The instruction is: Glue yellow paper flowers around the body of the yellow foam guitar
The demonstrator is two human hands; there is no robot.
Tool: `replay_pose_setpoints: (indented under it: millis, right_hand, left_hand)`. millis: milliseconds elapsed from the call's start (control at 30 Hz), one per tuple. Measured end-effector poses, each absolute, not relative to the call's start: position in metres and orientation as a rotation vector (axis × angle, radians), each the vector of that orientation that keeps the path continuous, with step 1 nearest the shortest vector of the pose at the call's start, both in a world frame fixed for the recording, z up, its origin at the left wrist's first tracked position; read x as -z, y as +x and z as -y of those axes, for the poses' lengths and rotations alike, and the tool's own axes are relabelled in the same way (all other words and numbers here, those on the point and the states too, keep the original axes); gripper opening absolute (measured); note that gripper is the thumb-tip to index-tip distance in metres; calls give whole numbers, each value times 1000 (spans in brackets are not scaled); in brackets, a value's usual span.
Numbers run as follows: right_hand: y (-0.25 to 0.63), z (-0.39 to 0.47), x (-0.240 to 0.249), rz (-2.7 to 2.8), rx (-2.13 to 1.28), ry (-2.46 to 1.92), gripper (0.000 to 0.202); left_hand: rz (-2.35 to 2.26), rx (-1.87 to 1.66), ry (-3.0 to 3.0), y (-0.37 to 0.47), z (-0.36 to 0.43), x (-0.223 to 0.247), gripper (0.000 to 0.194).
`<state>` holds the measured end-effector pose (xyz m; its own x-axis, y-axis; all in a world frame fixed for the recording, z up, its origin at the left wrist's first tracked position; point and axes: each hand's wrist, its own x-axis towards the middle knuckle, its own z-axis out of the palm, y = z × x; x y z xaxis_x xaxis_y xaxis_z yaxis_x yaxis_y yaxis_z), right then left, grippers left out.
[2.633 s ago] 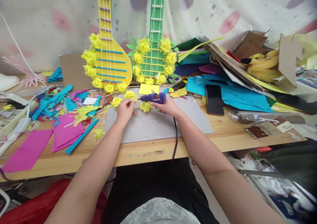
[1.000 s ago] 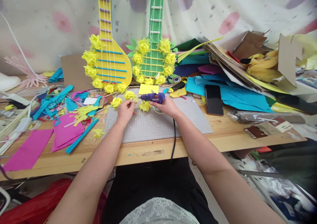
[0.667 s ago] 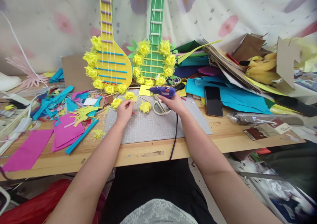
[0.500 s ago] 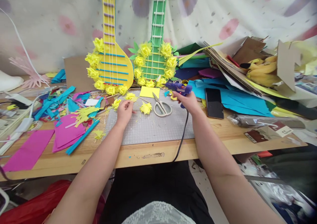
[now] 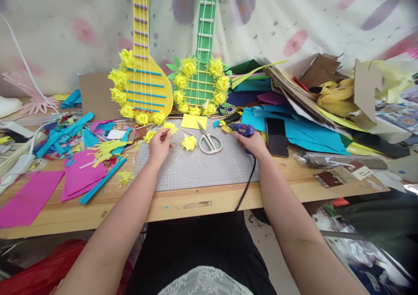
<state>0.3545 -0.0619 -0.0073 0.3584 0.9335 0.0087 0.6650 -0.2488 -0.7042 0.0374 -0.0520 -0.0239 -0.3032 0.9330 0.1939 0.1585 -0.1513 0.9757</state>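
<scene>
My right hand is wrapped round a purple glue gun near the right end of the grey cutting mat. At the mat's left side my left hand has its fingers pressed together by some yellow paper flowers; what they pinch is too small to make out. Between the hands lie a yellow flower, scissors and a yellow paper sheet. Behind them stand a yellow paper instrument and a green one, both edged with yellow flowers.
A black phone lies right of the glue gun, whose black cord hangs over the table edge. Blue and magenta paper scraps cover the left side. Cardboard and a yellow plush toy are piled at the right.
My right hand has drawn the glue gun down and away from the green instrument's flowers. My left hand stays by the yellow flowers. The view has shifted slightly.
</scene>
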Motion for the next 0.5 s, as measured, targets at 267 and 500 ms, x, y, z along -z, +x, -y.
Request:
replay_pose_setpoints:
  millis: [267, 500]
  right_hand:
    - [351, 64, 10, 1414, -684, -2010, 32]
    - [351, 70, -1, 1391, -524, -1891, 62]
  left_hand:
    - [-1354, -1555, 1248, 39, 55, 19, 25]
    - [-1272, -1493, 1140, 37, 52, 6, 37]
